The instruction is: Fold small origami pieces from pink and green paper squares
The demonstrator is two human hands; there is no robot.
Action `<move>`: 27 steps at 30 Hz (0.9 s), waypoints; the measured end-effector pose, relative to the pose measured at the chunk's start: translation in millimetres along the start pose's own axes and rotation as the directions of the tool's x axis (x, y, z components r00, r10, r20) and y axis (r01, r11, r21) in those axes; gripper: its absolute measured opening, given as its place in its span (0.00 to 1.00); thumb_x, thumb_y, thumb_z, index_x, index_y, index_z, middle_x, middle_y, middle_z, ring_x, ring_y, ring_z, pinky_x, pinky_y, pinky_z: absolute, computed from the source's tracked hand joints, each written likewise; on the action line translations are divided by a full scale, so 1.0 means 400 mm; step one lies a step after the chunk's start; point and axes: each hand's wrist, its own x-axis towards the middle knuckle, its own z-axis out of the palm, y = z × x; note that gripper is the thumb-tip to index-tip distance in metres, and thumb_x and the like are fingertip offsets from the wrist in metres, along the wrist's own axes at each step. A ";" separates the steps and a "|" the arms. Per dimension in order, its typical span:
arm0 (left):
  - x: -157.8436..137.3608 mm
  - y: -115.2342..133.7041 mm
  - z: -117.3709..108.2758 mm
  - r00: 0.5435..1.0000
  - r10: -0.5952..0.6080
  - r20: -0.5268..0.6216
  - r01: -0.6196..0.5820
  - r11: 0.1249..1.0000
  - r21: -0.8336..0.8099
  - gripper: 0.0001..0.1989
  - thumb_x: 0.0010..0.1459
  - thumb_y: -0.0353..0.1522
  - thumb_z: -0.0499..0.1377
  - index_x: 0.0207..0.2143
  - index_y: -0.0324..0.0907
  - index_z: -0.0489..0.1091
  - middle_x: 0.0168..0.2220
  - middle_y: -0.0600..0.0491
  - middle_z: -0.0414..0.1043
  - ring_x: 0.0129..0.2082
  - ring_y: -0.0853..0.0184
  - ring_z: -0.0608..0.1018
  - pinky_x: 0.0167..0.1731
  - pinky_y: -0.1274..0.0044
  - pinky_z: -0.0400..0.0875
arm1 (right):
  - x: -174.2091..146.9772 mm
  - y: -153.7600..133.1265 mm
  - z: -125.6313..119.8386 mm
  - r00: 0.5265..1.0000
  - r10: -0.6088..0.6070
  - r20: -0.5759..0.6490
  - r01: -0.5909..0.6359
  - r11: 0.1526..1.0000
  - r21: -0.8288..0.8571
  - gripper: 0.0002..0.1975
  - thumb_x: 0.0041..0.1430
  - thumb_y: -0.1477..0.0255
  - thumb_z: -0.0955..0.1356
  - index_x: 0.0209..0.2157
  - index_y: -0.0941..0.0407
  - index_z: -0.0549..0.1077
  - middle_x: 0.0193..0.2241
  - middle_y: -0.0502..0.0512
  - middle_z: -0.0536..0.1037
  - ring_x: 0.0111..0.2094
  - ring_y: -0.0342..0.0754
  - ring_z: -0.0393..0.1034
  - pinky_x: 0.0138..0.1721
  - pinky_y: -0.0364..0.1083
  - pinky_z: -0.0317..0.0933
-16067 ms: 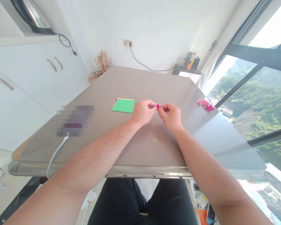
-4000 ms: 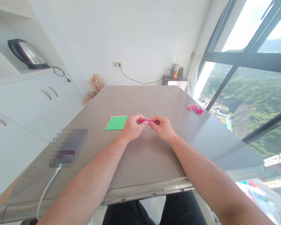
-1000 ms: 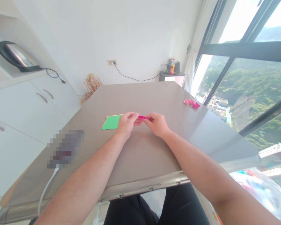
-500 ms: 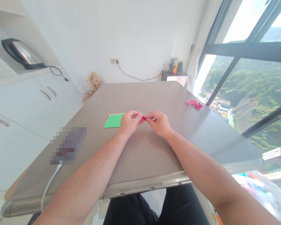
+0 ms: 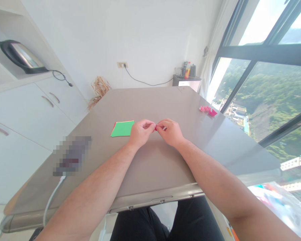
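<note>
Between my fingertips is a small piece of dark pink folded paper (image 5: 156,128), mostly covered by the fingers. My left hand (image 5: 142,133) pinches it from the left, thumb against forefinger. From the other side my right hand (image 5: 171,131) pinches it too, and the two hands almost meet above the table. A stack of coloured paper sheets (image 5: 122,129), green on top with red and yellow edges showing, lies just left of my left hand. Several small pink folded paper pieces (image 5: 208,110) sit together at the table's right edge.
The grey table (image 5: 150,167) spreads around my hands. On its left lies a blurred-out dark object (image 5: 74,157) with a white cable (image 5: 51,197). A low cabinet (image 5: 188,83) with bottles stands behind. An electric kettle (image 5: 23,57) rests on the left shelf.
My left hand has shifted slightly right, closer to my right hand. Less of the pink paper shows between the fingers.
</note>
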 end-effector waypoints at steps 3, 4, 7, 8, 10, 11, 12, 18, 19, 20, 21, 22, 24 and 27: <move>-0.002 0.002 0.004 1.000 0.008 0.006 -0.008 1.000 0.010 0.09 0.54 0.37 0.65 0.34 0.40 0.78 0.33 0.50 0.82 0.34 0.63 0.82 0.41 0.71 0.78 | -0.001 -0.002 0.001 1.000 0.002 -0.005 -0.002 0.995 -0.096 0.09 0.60 0.74 0.67 0.27 0.53 0.77 0.34 0.51 0.79 0.31 0.44 0.70 0.37 0.45 0.64; -0.002 0.003 0.006 1.000 0.006 0.005 -0.006 1.000 0.013 0.10 0.54 0.37 0.65 0.34 0.40 0.78 0.33 0.49 0.82 0.35 0.62 0.82 0.41 0.71 0.78 | -0.001 -0.003 0.001 1.000 0.003 -0.002 -0.004 0.992 -0.128 0.09 0.60 0.73 0.67 0.27 0.53 0.77 0.34 0.51 0.79 0.31 0.44 0.70 0.37 0.45 0.63; -0.002 0.001 0.009 1.000 -0.001 0.002 0.001 1.000 0.019 0.10 0.53 0.38 0.65 0.34 0.40 0.78 0.34 0.49 0.82 0.36 0.61 0.83 0.42 0.70 0.77 | 0.000 -0.009 0.000 1.000 0.006 0.006 -0.005 0.980 -0.200 0.08 0.60 0.72 0.68 0.28 0.53 0.77 0.33 0.51 0.78 0.31 0.44 0.69 0.36 0.45 0.61; -0.002 0.000 0.010 1.000 -0.005 0.002 0.005 1.000 0.016 0.10 0.53 0.38 0.65 0.33 0.40 0.78 0.34 0.49 0.82 0.36 0.61 0.83 0.42 0.70 0.77 | 0.001 -0.011 -0.001 1.000 0.009 0.011 -0.007 0.977 -0.212 0.08 0.60 0.72 0.68 0.28 0.53 0.77 0.33 0.51 0.78 0.31 0.44 0.69 0.36 0.45 0.61; -0.001 -0.002 0.011 1.000 -0.013 0.004 0.013 1.000 0.006 0.10 0.53 0.38 0.66 0.33 0.40 0.78 0.34 0.49 0.82 0.36 0.61 0.83 0.42 0.70 0.77 | 0.001 -0.014 -0.003 0.999 0.026 0.024 -0.021 0.976 -0.218 0.08 0.60 0.72 0.68 0.27 0.53 0.77 0.33 0.51 0.78 0.31 0.44 0.69 0.36 0.45 0.60; -0.001 -0.002 0.012 1.000 -0.016 0.003 0.016 1.000 0.000 0.10 0.53 0.38 0.66 0.33 0.40 0.78 0.34 0.49 0.82 0.36 0.61 0.83 0.41 0.70 0.77 | 0.002 -0.016 -0.003 0.999 0.039 0.031 -0.031 0.975 -0.221 0.08 0.60 0.72 0.67 0.27 0.53 0.76 0.33 0.51 0.78 0.31 0.45 0.69 0.36 0.45 0.60; -0.001 -0.002 0.012 1.000 -0.019 0.001 0.019 1.000 -0.003 0.10 0.52 0.38 0.66 0.33 0.40 0.78 0.34 0.49 0.82 0.36 0.61 0.83 0.41 0.70 0.77 | 0.002 -0.017 -0.004 0.998 0.049 0.040 -0.039 0.973 -0.226 0.09 0.61 0.71 0.67 0.27 0.54 0.76 0.33 0.51 0.78 0.31 0.45 0.69 0.36 0.45 0.60; -0.002 0.005 0.015 0.999 -0.026 -0.019 0.026 1.000 -0.001 0.09 0.53 0.37 0.65 0.32 0.40 0.78 0.32 0.50 0.82 0.34 0.62 0.83 0.39 0.71 0.78 | 0.005 -0.019 -0.005 0.995 0.061 0.084 -0.033 0.952 -0.305 0.11 0.65 0.71 0.65 0.28 0.54 0.76 0.33 0.52 0.78 0.33 0.45 0.69 0.36 0.45 0.58; -0.003 0.006 0.016 0.999 -0.026 -0.019 0.026 1.000 -0.006 0.09 0.53 0.37 0.65 0.32 0.40 0.78 0.32 0.50 0.82 0.34 0.63 0.83 0.39 0.72 0.78 | 0.005 -0.020 -0.005 0.994 0.061 0.089 -0.030 0.947 -0.319 0.11 0.65 0.71 0.65 0.29 0.54 0.76 0.33 0.52 0.78 0.33 0.46 0.69 0.36 0.45 0.57; -0.003 0.007 0.017 0.999 -0.027 -0.019 0.027 1.000 -0.014 0.09 0.53 0.37 0.65 0.33 0.40 0.78 0.32 0.50 0.82 0.34 0.63 0.83 0.39 0.72 0.78 | 0.005 -0.020 -0.005 0.994 0.062 0.094 -0.028 0.943 -0.331 0.12 0.65 0.71 0.65 0.29 0.54 0.76 0.33 0.52 0.78 0.33 0.46 0.69 0.36 0.45 0.57; -0.004 0.008 0.017 0.999 -0.029 -0.018 0.028 0.999 -0.022 0.09 0.53 0.37 0.65 0.33 0.40 0.78 0.33 0.50 0.82 0.34 0.63 0.83 0.40 0.72 0.78 | 0.005 -0.021 -0.006 0.993 0.062 0.100 -0.025 0.940 -0.340 0.12 0.66 0.71 0.64 0.30 0.54 0.76 0.33 0.53 0.77 0.33 0.46 0.69 0.36 0.45 0.57; -0.004 0.008 0.017 0.999 -0.031 -0.018 0.030 0.999 -0.028 0.09 0.53 0.37 0.65 0.33 0.40 0.78 0.32 0.50 0.82 0.34 0.63 0.83 0.40 0.72 0.78 | 0.005 -0.022 -0.006 0.993 0.061 0.106 -0.020 0.936 -0.352 0.12 0.66 0.71 0.64 0.30 0.54 0.76 0.34 0.53 0.77 0.33 0.46 0.69 0.36 0.45 0.57; -0.004 0.009 0.016 0.999 -0.038 -0.023 0.038 0.999 -0.023 0.10 0.53 0.38 0.65 0.32 0.40 0.78 0.31 0.51 0.81 0.33 0.63 0.82 0.39 0.72 0.79 | 0.004 -0.023 -0.008 0.992 0.046 0.119 0.003 0.925 -0.380 0.12 0.67 0.71 0.63 0.31 0.55 0.76 0.34 0.54 0.77 0.34 0.46 0.69 0.35 0.45 0.56; -0.003 0.010 0.015 0.997 -0.079 -0.005 0.079 0.996 -0.040 0.12 0.54 0.41 0.64 0.31 0.40 0.77 0.29 0.51 0.80 0.31 0.63 0.82 0.36 0.71 0.79 | 0.001 -0.023 -0.008 0.990 0.006 0.141 0.055 0.905 -0.422 0.14 0.68 0.72 0.61 0.32 0.55 0.76 0.36 0.55 0.77 0.35 0.46 0.69 0.35 0.45 0.55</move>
